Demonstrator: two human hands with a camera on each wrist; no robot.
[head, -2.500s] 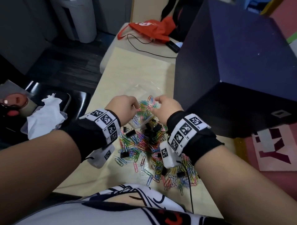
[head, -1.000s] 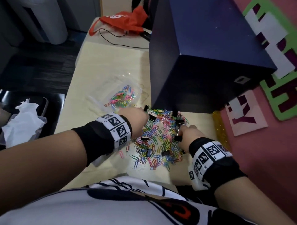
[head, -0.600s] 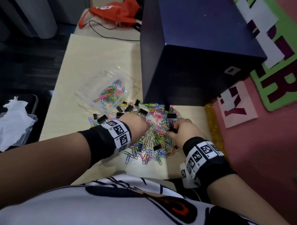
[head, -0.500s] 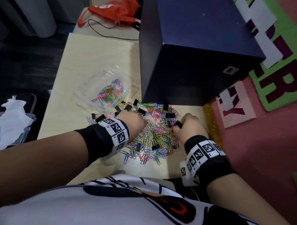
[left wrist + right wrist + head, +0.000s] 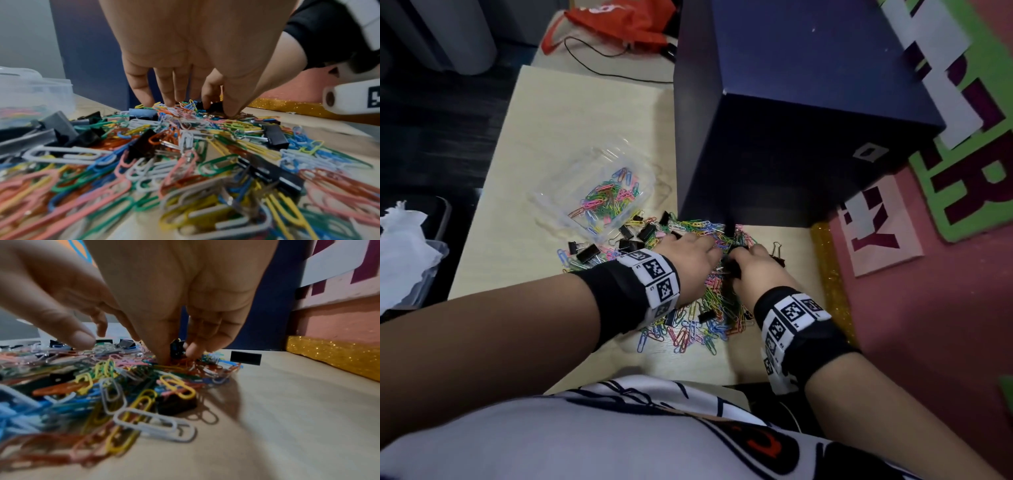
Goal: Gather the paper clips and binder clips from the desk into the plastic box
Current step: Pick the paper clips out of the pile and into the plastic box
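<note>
At frame centre, both the left hand [image 5: 690, 257] and right hand [image 5: 755, 265] dig curled fingers into the paper clips [image 5: 717, 308], the right pinching a black binder clip [image 5: 177, 348]; light, slippery clips tangle, best scooped toward the plastic box [image 5: 599, 192] upper left.

Desk [image 5: 571, 113]: pale wood, running from 6 toward 12 o'clock.
Plastic box [image 5: 599, 192]: clear, at 10 o'clock of the pile — coloured clips lie inside.
Paper clips [image 5: 688, 335]: a loose, many-coloured heap near centre.
Binder clips [image 5: 589, 253]: black, scattered at the heap's 9 to 11 o'clock edge.
Left hand [image 5: 688, 260]: on the heap, fingers toward 2 o'clock.
Right hand [image 5: 760, 267]: touching the left hand's fingertips — knuckles curled.
Dark blue box [image 5: 808, 102]: at 1 o'clock.
</note>
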